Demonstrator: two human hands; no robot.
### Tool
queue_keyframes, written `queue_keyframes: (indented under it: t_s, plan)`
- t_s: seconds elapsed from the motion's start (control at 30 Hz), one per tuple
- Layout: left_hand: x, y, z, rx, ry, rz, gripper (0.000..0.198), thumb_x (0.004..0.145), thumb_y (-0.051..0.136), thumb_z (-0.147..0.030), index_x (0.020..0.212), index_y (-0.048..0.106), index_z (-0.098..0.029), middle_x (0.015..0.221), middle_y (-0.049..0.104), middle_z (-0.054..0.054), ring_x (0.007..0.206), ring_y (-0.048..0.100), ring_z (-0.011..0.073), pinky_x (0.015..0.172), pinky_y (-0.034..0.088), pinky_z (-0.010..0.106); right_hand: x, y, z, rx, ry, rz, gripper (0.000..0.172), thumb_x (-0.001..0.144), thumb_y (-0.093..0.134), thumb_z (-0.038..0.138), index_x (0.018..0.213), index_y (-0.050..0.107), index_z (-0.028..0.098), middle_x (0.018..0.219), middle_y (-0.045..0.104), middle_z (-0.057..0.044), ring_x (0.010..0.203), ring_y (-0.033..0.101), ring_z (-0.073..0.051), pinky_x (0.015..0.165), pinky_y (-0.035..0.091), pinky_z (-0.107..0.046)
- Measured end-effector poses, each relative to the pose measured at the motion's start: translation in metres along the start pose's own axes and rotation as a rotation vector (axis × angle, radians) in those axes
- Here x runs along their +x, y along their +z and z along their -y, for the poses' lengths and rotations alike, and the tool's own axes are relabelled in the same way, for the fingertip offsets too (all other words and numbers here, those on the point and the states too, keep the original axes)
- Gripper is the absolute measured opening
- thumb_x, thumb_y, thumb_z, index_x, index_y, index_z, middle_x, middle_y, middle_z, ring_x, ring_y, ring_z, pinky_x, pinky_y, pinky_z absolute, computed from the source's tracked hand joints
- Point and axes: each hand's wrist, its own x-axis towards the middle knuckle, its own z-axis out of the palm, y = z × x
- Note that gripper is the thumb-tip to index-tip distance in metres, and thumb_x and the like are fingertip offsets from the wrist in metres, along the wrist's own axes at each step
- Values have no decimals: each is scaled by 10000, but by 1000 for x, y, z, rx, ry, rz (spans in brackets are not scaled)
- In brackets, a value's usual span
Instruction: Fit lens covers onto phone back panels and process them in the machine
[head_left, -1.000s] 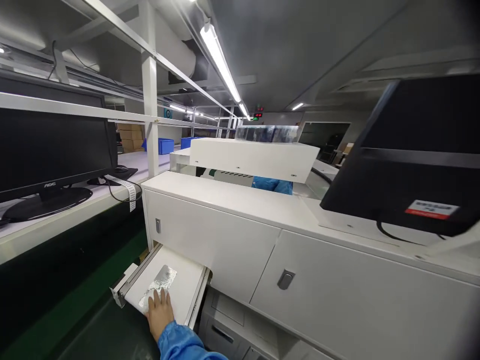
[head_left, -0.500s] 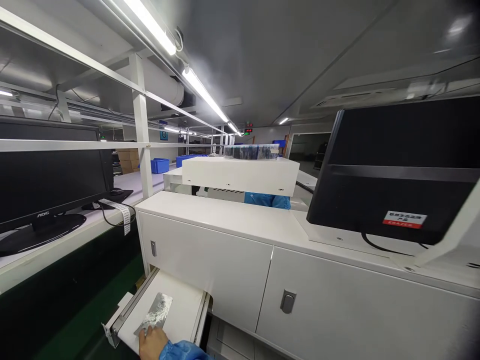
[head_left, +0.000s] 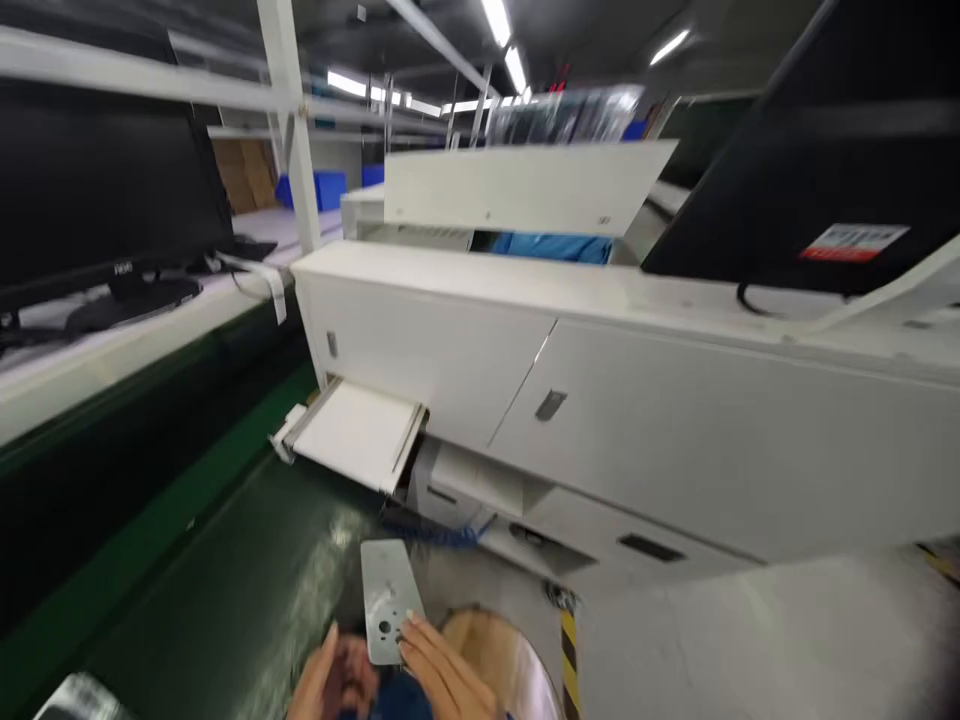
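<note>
A grey metal plate (head_left: 388,600) with several round holes is low in the view, blurred by motion. My right hand (head_left: 442,665) grips its lower right edge. My left hand (head_left: 330,672) is just left of the plate, and I cannot tell whether it touches it. Above them, a white pull-out tray (head_left: 356,435) sticks out of the white machine cabinet, with nothing lying on it. A rounded tan surface (head_left: 499,650) is right of my right hand.
A green conveyor belt (head_left: 202,580) runs along the left, below a bench with a black monitor (head_left: 97,170). A yellow-and-black hazard strip (head_left: 568,660) marks the cabinet's base. A co-worker's blue sleeve (head_left: 551,247) shows beyond the machine. Blue bins (head_left: 311,190) stand far back.
The metal plate has left the white tray and is now low in my hands, nearer me. Both hands show now, and the view has tilted down.
</note>
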Motion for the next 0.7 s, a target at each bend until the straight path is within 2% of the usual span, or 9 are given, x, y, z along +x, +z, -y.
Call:
queue_keyframes:
  t_s: [0.07,0.13,0.27,0.37,0.43,0.5,0.57,0.7]
  plan:
    - [-22,6,17,12,27,94,449,746,684,-645,715,666,-196,681,638,49,624,580,172,589,455,300,-24,-21,33,-39,35,31,696,891,543,43,1492,274,268,1241,628,-64,1179,568,-249,916,595,-340]
    - [-31,16,30,37,39,158,491,641,776,-629,661,669,-150,609,615,35,558,527,146,569,406,279,-43,-38,58,-64,99,47,698,860,594,26,1471,332,241,1246,622,-84,1192,555,-269,920,598,-367]
    - [-46,42,49,96,44,221,460,671,773,-587,714,697,-136,629,649,34,566,523,138,577,384,252,-79,-61,88,-83,292,-65,488,870,594,66,1319,564,253,1291,602,-78,1234,534,-283,914,594,-406]
    - [-61,64,59,149,81,244,452,698,745,-596,718,698,-147,665,676,41,603,550,156,601,407,255,-101,-72,94,-2,632,-226,394,897,586,160,1279,603,256,1292,612,-80,1196,579,-277,920,580,-414]
    - [-70,81,63,177,96,261,455,704,734,-603,706,697,-150,678,685,48,627,567,170,619,422,262,-113,-79,93,241,938,-261,368,921,576,295,1281,603,226,1184,680,-93,1059,669,-261,852,606,-383]
    - [-76,100,69,217,114,284,453,718,720,-604,710,698,-152,685,687,52,642,575,179,628,431,268,-124,-89,90,528,1165,-264,406,916,565,429,1237,630,188,1040,734,-103,900,718,-252,749,624,-359]
    - [-78,123,76,279,136,314,440,737,708,-594,717,699,-155,690,687,52,648,578,182,628,433,269,-138,-104,86,672,1273,-299,450,886,583,505,1175,661,168,951,748,-111,800,719,-248,693,614,-352]
    - [-76,179,100,399,156,385,441,744,706,-588,711,695,-148,676,679,54,628,567,176,609,424,260,-179,-146,77,723,1329,-402,463,851,615,541,1126,676,174,907,746,-109,741,698,-235,679,586,-346]
